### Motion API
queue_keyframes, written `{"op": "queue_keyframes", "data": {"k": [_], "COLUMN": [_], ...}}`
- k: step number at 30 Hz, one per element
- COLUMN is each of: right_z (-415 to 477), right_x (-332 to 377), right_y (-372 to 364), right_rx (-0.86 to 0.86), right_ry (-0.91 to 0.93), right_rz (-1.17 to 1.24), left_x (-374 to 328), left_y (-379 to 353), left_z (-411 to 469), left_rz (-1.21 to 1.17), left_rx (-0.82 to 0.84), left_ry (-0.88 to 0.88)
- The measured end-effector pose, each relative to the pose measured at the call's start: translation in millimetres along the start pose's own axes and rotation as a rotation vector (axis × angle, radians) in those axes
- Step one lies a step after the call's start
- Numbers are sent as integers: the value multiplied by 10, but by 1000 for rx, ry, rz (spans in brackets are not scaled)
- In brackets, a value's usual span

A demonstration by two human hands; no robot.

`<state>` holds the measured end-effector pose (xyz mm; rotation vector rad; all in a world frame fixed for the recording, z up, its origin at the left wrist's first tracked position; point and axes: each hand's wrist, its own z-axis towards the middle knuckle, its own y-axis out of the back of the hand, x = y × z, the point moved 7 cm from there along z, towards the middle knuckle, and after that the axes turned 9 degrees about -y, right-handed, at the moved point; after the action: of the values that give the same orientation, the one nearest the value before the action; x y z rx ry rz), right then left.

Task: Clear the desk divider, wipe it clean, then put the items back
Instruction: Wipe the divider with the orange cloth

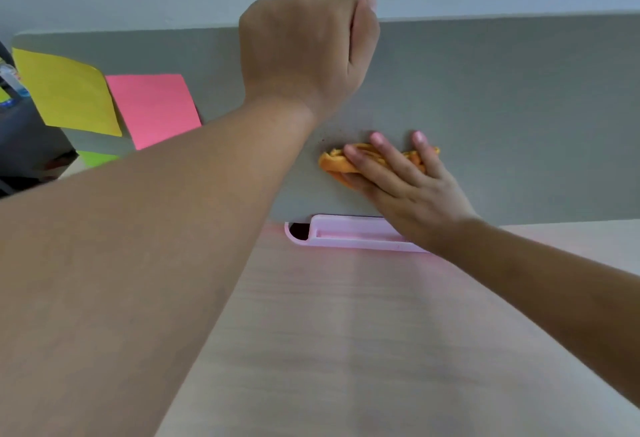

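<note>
Against the far edge of the table [346, 332] stands the grey divider [502, 107], upright and running from left to right. The left hand [304, 45] hooks over its top edge, its grip curled round the rim, apparently to steady the panel. Lower and to the right, the right hand [408, 184] presses a crumpled orange cloth [334, 161] flat on the divider's near face, fingers straight and spread over it.

The cloth looks soft and light and will bunch under the palm, so a flat, open press suits it better than a pinch. The divider looks stiff but thin and may flex, so the top rim is probably the best place to hold it.

A yellow note [65, 90], a pink note [152, 107] and a green note [97, 158] hang on the panel at far left, not yet taken off. A pink tray [346, 234] sits at the divider's foot.
</note>
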<state>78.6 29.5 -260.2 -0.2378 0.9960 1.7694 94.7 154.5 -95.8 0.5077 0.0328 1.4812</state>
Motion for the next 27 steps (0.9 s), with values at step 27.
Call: {"op": "queue_keyframes", "data": {"k": [27], "right_z": [-889], "right_x": [253], "right_y": [-93], "right_rx": [433], "right_ry": [-109], "right_rz": [401], "left_x": [238], "left_y": [56], "left_z": [-10], "left_rz": [-278], "left_rx": [451], "left_ry": [-269]}}
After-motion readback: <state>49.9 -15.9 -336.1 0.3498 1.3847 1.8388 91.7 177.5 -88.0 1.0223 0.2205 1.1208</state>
